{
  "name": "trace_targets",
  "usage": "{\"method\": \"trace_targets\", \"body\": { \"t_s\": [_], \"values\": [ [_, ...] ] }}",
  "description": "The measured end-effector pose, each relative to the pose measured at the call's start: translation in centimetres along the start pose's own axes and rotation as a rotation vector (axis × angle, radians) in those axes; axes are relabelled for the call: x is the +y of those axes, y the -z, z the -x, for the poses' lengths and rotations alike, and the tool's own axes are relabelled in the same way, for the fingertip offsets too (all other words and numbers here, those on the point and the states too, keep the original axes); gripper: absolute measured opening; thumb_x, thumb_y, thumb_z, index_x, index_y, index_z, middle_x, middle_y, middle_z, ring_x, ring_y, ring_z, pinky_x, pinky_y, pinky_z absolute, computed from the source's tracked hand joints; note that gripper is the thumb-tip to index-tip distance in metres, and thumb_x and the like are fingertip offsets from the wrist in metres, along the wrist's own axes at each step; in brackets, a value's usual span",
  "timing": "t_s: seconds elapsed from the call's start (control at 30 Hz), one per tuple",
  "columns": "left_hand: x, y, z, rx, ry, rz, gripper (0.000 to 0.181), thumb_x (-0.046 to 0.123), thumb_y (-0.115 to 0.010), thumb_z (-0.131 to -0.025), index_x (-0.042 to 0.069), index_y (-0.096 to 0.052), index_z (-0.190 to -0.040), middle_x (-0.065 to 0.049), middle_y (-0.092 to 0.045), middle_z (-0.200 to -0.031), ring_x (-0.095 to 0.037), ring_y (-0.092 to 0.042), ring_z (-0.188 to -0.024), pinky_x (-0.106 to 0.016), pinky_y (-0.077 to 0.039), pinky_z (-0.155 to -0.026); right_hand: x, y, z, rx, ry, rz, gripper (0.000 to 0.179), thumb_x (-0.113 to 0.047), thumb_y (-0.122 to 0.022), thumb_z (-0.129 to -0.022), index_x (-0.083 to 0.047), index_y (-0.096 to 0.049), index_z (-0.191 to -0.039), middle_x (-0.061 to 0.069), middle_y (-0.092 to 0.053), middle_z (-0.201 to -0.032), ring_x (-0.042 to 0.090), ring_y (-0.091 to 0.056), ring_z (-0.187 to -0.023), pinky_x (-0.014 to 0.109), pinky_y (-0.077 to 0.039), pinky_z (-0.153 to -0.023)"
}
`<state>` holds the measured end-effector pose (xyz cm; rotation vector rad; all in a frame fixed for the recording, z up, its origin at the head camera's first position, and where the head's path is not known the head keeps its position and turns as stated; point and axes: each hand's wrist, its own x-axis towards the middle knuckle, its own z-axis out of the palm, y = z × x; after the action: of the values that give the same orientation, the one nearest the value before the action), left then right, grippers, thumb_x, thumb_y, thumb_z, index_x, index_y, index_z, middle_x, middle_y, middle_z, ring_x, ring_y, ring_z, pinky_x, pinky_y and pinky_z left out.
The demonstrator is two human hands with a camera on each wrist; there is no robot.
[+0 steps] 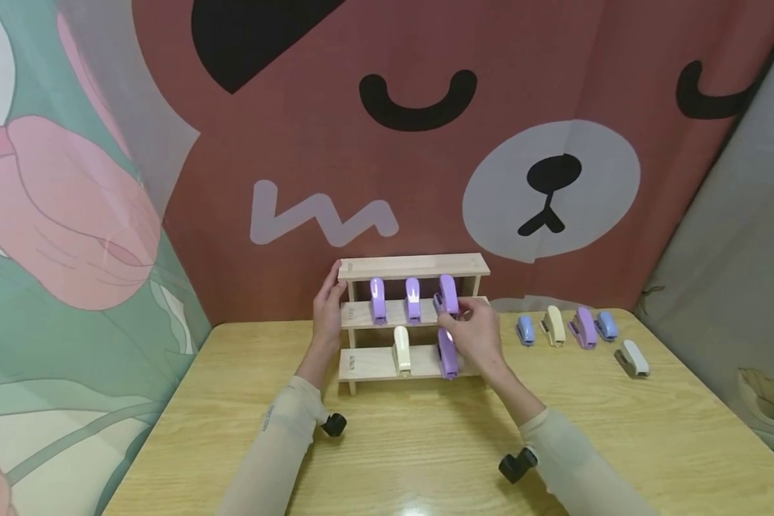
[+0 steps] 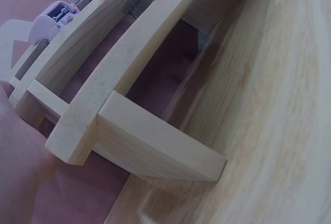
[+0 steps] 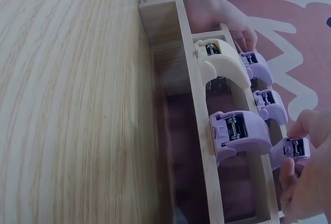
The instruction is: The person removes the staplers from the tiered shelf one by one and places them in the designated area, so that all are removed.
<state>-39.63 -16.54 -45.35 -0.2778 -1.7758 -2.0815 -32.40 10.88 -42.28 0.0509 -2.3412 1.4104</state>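
Nearest to us, the wooden surface [image 1: 413, 444] stretched out before the little rack [image 1: 413, 266], so arms could come in from the front. On the low shelf stood a cream stapler [image 1: 402, 351] and a low purple stapler [image 1: 448, 356], both right up at the front edge, where a bump could tip them. Off to the right sat a white stapler [image 1: 635, 357], and past it four more staplers [image 1: 557, 326]. At the right part of the middle shelf, we saw the held purple stapler [image 1: 448, 292]. The right hand [image 1: 479, 334] pinched it between thumb and fingers. It looked light, hard and a bit slick, so its sides seemed the best place to hold, away from the biting end. Two more purple staplers [image 1: 378, 299] stood to its left, with gaps for fingers. The left hand [image 1: 325, 315] touched the rack's left end; we could not tell if its fingers curled round. Behind it all hung a cloth [image 1: 426, 179] with a bear face.
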Motion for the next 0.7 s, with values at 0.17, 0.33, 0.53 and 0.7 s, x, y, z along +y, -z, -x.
{"method": "trace_targets", "body": {
  "t_s": [0.17, 0.33, 0.53, 0.7],
  "values": [
    [-0.3, 0.1, 0.0, 0.007, -0.006, 0.014, 0.048, 0.032, -0.055, -0.106, 0.028, -0.050, -0.153, 0.016, -0.046, -0.152, -0.012, -0.034, -0.144, -0.041, -0.025, -0.118, -0.1, 0.4, 0.2, 0.029, -0.007, 0.001, 0.036, -0.022, -0.079, -0.083, 0.000, -0.073, -0.111, 0.011, -0.060, -0.091, 0.023, -0.056, -0.078, 0.032, -0.051, -0.060],
    [-0.3, 0.1, 0.0, 0.001, -0.005, 0.010, 0.048, 0.033, -0.055, -0.106, 0.029, -0.050, -0.153, 0.016, -0.046, -0.153, -0.013, -0.034, -0.144, -0.041, -0.025, -0.118, -0.4, 0.6, 0.4, 0.059, -0.011, 0.001, 0.034, -0.030, -0.082, -0.085, -0.004, -0.072, -0.104, 0.009, -0.059, -0.090, 0.023, -0.054, -0.077, 0.033, -0.048, -0.056],
    [-0.3, 0.1, 0.1, -0.005, 0.005, 0.014, 0.048, 0.035, -0.055, -0.106, 0.031, -0.049, -0.154, 0.019, -0.044, -0.153, -0.011, -0.033, -0.144, -0.040, -0.027, -0.117, -0.6, 1.0, 0.6, 0.078, 0.015, 0.007, 0.035, -0.027, -0.082, -0.084, -0.002, -0.072, -0.106, 0.010, -0.059, -0.090, 0.023, -0.054, -0.076, 0.032, -0.048, -0.057],
    [-0.3, 0.1, 0.1, -0.006, 0.005, 0.033, 0.048, 0.034, -0.054, -0.107, 0.030, -0.049, -0.154, 0.017, -0.044, -0.154, -0.012, -0.034, -0.144, -0.042, -0.030, -0.116, -0.5, 1.5, 0.8, 0.082, 0.022, 0.017, 0.033, -0.026, -0.081, -0.085, -0.001, -0.071, -0.105, 0.010, -0.057, -0.089, 0.024, -0.053, -0.076, 0.032, -0.047, -0.057]
  ]
}}
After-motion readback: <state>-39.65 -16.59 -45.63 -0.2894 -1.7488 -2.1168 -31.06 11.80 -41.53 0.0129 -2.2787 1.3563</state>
